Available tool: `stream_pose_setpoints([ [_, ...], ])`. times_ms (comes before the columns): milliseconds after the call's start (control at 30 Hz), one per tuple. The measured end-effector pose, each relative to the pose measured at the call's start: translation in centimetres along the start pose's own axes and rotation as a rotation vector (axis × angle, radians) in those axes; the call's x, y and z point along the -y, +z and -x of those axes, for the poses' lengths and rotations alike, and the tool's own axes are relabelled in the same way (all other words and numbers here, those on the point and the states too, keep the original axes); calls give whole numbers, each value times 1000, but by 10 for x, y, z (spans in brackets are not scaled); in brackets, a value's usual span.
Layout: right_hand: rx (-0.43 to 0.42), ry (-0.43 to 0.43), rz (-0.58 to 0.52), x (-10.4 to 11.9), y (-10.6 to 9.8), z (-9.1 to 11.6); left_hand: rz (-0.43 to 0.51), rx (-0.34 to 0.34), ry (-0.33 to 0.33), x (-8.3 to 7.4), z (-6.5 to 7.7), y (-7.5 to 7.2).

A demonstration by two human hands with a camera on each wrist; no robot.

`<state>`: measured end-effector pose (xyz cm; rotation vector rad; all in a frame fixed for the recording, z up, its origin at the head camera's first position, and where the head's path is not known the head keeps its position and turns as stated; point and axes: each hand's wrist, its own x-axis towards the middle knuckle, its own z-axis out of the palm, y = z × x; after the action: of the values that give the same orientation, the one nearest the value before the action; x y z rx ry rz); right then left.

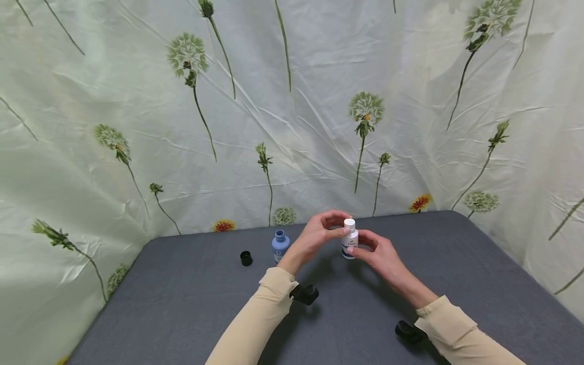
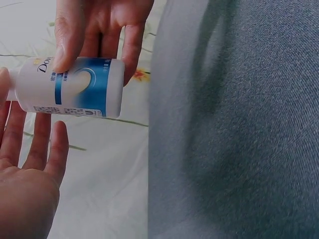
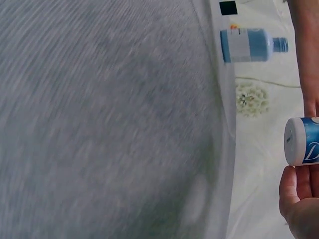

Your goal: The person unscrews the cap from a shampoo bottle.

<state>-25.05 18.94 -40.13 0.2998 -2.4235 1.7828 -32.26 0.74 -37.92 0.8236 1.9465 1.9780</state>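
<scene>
A small white bottle (image 1: 350,244) with a blue lower band and a white cap (image 1: 349,223) is held up over the table by both hands. My right hand (image 1: 382,256) grips its body, thumb across the label and fingers behind. My left hand (image 1: 315,234) pinches it near the neck, just under the cap. The left wrist view shows the left thumb at the neck and the other fingers spread under the bottle (image 2: 75,87). The bottle's base (image 3: 295,142) is in sight in the right wrist view.
An uncapped blue bottle (image 1: 280,245) stands on the grey table (image 1: 191,299), left of the left hand and partly behind its wrist. Beside it lies a black cap (image 1: 246,258). A white curtain (image 1: 310,126) with dandelion prints hangs behind the table's far edge.
</scene>
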Motion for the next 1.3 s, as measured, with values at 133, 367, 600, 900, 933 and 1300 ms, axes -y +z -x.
stream_pose_setpoints([
  [133,-8,-1,-7,4,4,1,1,10,-6,-6,4,-2],
  [367,-8,-10,-13,9,8,3,-1,10,-6,-11,8,-5],
  [600,-10,-29,-27,12,14,4,-13,2,7,-13,13,-8],
  [900,5,-48,-49,15,26,3,-38,-6,10,-16,26,-17],
  [933,8,-49,-50,16,27,3,-35,-6,10,-15,27,-18],
  [1300,9,-25,-86,25,44,8,-23,-27,3,-17,44,-28],
])
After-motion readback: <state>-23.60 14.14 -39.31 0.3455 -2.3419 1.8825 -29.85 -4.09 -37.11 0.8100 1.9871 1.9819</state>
